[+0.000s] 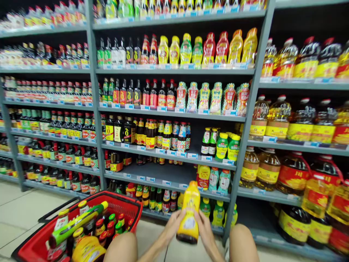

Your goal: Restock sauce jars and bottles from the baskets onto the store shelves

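Both my hands grip one yellow sauce bottle [189, 214] with an orange cap, held upright in front of a low shelf. My left hand [172, 222] wraps its left side and my right hand [204, 227] wraps its right side. My bare knees show at the bottom of the view, either side of my forearms. A red shopping basket [124, 207] sits on the floor to my left, filled with jars, small bottles, a long green and yellow pack and a large yellow bottle.
Grey store shelving [174, 71] fills the view, stocked with dark sauce bottles, colourful pouches and green bottles. Large cooking oil jugs [300, 120] line the right bay. The shelf [166, 173] just ahead has a bare stretch. Pale floor tiles [24, 211] lie at left.
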A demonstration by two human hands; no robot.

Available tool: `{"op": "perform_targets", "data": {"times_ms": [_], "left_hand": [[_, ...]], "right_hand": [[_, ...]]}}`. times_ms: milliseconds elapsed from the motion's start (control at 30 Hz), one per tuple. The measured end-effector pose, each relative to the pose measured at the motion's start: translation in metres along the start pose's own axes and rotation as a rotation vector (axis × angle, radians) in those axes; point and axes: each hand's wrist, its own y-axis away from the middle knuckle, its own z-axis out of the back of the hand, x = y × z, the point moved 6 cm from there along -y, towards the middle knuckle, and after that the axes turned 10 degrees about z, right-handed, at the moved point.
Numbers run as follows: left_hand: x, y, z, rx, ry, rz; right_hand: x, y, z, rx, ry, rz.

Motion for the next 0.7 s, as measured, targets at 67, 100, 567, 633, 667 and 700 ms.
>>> {"op": "perform_targets", "data": {"times_ms": [67, 100, 567, 633, 667, 700], "left_hand": [[-0.033, 0.001, -0.011, 0.077, -0.064, -0.181], [-0.051, 0.005, -0.019, 0.116, -0.064, -0.252], [-0.174, 0.072, -0.096, 0.224, -0.02, -0.649], [-0.178, 0.073, -0.097, 0.229, -0.027, -0.656], [-0.177, 0.072, -0.096, 0.226, -0.031, -0.652], [-0.173, 0.069, -0.093, 0.222, -0.041, -0.637]], "right_hand": [[0.011, -0.014, 0.004, 0.009, -0.058, 0.137], [0.022, -0.022, 0.006, 0.014, -0.081, 0.205], [0.164, -0.052, 0.015, 0.105, -0.129, 0.542], [0.164, -0.054, 0.016, 0.101, -0.126, 0.539], [0.159, -0.055, 0.018, 0.098, -0.13, 0.53], [0.151, -0.054, 0.019, 0.094, -0.136, 0.516]]}}
